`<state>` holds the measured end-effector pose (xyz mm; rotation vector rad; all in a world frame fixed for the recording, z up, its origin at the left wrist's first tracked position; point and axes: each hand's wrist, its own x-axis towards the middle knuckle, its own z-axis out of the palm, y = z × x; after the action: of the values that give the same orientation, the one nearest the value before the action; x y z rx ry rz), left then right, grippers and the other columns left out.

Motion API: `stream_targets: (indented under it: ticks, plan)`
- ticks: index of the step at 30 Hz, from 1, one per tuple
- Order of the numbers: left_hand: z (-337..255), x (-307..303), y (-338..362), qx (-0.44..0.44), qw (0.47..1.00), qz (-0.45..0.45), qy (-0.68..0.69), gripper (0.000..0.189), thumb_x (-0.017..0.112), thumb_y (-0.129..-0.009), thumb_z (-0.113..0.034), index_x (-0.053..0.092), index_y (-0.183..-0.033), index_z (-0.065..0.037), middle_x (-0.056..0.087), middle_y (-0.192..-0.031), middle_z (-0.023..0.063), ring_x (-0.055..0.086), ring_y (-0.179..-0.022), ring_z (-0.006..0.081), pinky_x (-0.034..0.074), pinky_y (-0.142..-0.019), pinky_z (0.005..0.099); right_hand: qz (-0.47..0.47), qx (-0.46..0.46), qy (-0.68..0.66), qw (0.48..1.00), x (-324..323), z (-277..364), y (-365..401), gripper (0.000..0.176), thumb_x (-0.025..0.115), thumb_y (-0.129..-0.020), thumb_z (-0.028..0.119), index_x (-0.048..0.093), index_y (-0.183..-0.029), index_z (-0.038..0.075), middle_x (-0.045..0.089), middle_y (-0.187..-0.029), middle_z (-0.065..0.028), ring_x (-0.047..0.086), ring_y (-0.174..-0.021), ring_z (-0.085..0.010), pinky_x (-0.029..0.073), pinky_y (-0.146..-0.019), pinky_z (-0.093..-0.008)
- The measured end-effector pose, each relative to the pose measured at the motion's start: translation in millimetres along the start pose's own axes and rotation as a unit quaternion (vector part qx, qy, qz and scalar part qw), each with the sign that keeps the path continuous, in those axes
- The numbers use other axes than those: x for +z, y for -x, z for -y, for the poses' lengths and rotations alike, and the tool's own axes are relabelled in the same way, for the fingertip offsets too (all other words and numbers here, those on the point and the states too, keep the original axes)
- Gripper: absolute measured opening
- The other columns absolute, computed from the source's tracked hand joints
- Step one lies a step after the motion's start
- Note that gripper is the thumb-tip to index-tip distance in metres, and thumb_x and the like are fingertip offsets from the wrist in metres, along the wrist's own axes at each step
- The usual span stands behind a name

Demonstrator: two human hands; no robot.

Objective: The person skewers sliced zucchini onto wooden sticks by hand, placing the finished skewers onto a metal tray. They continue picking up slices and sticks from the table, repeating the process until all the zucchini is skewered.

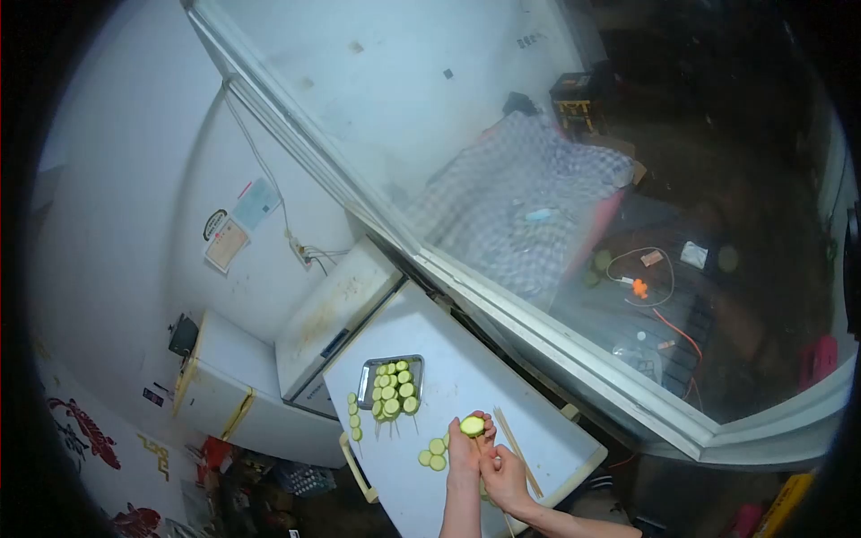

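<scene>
My left hand (463, 450) is closed around a round green-rimmed zucchini slice (472, 426) above the white table. Close beside it, my right hand (508, 480) pinches a thin wooden skewer (510, 525), whose lower end sticks out below the fingers. The skewer's upper end runs toward the slice; whether it pierces it I cannot make out. Several loose zucchini slices (437, 462) lie on the table left of my hands. Farther back, a metal tray (420, 363) bears several skewered zucchini slices (392, 392), with sticks poking over its near edge.
Bare wooden skewers (513, 443) lie right of my hands. Another row of slices (354, 420) rests left of the tray. The white tabletop (475, 359) adjoins a white chest freezer (327, 314) and a glass partition's frame (529, 327). Behind the glass is a checkered cover (511, 197).
</scene>
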<state>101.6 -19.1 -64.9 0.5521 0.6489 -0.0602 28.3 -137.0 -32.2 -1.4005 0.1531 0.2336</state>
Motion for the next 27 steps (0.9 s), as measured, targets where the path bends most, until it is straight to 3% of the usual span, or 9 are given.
stream_targets:
  ticks: [6, 8, 12, 27]
  plan:
    - [-4, 3, 0, 0.016, 0.999, 0.032, 0.001, 0.042, 0.032, -0.099, -0.034, 0.055, -0.095, 0.0, 0.057, -0.086, 0.0152, 0.051, -0.068, 0.0228, 0.044, -0.056, 0.0343, -0.003, -0.011, 0.019, 1.0, 3, 8, -2, 0.017, 0.058, -0.09, 0.015, 0.059, -0.089, -0.002, 0.062, -0.058, -0.0153, 0.061, -0.049, -0.0208, 0.045, -0.05, -0.0372]
    - [-6, 2, 1, 0.019, 0.999, 0.028, -0.01, 0.039, 0.034, -0.097, -0.034, 0.055, -0.094, 0.0, 0.056, -0.086, 0.0148, 0.05, -0.066, 0.0222, 0.043, -0.055, 0.0335, -0.009, -0.021, -0.002, 1.0, 3, 15, 1, 0.016, 0.058, -0.091, 0.013, 0.056, -0.084, -0.001, 0.056, -0.053, -0.0081, 0.048, -0.048, -0.0091, 0.036, -0.045, -0.0317]
    - [-8, -7, 0, 0.027, 0.997, 0.066, -0.017, 0.036, 0.035, -0.096, -0.032, 0.055, -0.094, -0.001, 0.056, -0.085, 0.0139, 0.049, -0.065, 0.0212, 0.041, -0.053, 0.0321, -0.012, -0.032, 0.009, 0.999, 6, 20, 2, 0.016, 0.058, -0.091, 0.013, 0.055, -0.084, -0.001, 0.055, -0.053, -0.0091, 0.048, -0.048, -0.0101, 0.036, -0.045, -0.0322]
    - [-5, 5, 9, 0.065, 0.996, 0.021, -0.054, 0.028, 0.038, -0.091, -0.027, 0.055, -0.091, -0.004, 0.055, -0.081, 0.0122, 0.047, -0.06, 0.0193, 0.037, -0.047, 0.0297, -0.031, -0.037, 0.01, 0.999, 8, 21, 8, 0.016, 0.055, -0.091, 0.014, 0.056, -0.084, -0.001, 0.055, -0.053, -0.0126, 0.052, -0.047, -0.0152, 0.038, -0.045, -0.0355]
